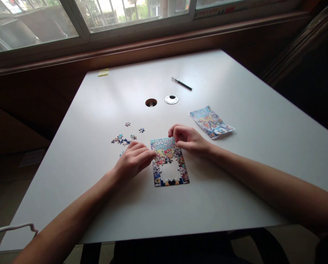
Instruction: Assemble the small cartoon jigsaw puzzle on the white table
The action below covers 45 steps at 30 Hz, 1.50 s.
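A partly assembled jigsaw puzzle (183,172) lies flat before me, its border and upper part joined around a white gap in the lower middle. My left hand (136,157) is closed at its left edge, with thumb and forefinger tips together over the border. Over the upper right corner, my right hand (188,138) is curled with its fingers bent in. Whatever either hand may pinch is hidden or too small to make out. Several loose puzzle pieces (122,140) are heaped beyond my left hand, and two single pieces lie farther back.
Right of the puzzle lies a creased picture sheet (212,122) with similar artwork. Farther back on the white table (120,99) are a cable hole (151,102), its round cover (171,99), a black pen (182,84) and a yellow sticky note (103,72). A white cable (12,228) crosses the near left corner.
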Each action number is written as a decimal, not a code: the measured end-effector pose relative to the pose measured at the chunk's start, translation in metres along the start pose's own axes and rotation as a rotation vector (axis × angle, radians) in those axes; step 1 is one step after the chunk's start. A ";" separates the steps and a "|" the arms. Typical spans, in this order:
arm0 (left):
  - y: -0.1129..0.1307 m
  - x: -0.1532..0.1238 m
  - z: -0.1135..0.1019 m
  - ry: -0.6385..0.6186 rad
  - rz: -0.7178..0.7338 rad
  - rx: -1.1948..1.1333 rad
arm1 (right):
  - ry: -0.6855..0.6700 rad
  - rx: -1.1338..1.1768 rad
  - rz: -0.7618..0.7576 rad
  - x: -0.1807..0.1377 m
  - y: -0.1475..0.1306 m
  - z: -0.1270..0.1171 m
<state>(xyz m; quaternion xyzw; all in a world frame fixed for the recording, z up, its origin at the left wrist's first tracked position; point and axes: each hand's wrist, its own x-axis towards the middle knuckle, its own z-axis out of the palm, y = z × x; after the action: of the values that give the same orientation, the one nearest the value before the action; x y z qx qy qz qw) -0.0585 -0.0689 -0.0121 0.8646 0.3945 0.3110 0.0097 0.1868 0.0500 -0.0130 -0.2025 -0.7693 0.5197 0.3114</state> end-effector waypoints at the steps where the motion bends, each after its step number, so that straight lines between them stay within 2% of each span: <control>1: 0.001 0.001 0.001 -0.004 0.002 -0.001 | 0.003 -0.003 0.000 0.000 -0.001 0.000; 12: 0.019 0.009 0.008 -0.149 -0.012 -0.051 | 0.049 -0.023 -0.004 0.000 0.002 0.002; 19: 0.020 0.007 0.008 -0.141 -0.027 -0.101 | 0.060 -0.020 0.000 0.000 0.002 0.002; 28: 0.017 0.010 0.006 -0.064 -0.036 -0.147 | 0.074 -0.033 -0.023 0.000 0.009 -0.001; 34: 0.017 0.013 0.005 -0.092 -0.072 -0.176 | 0.083 -0.035 -0.046 0.001 0.008 -0.002; 38: 0.020 0.017 0.010 -0.105 -0.042 -0.196 | 0.079 -0.055 -0.049 0.002 0.009 -0.003; 45: 0.027 0.024 0.020 -0.045 -0.027 -0.126 | 0.085 -0.081 -0.063 0.002 0.010 -0.003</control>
<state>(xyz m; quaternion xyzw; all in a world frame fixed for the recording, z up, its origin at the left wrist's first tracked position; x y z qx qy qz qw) -0.0173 -0.0667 -0.0089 0.8636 0.3853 0.3157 0.0772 0.1870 0.0571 -0.0208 -0.2124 -0.7818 0.4691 0.3516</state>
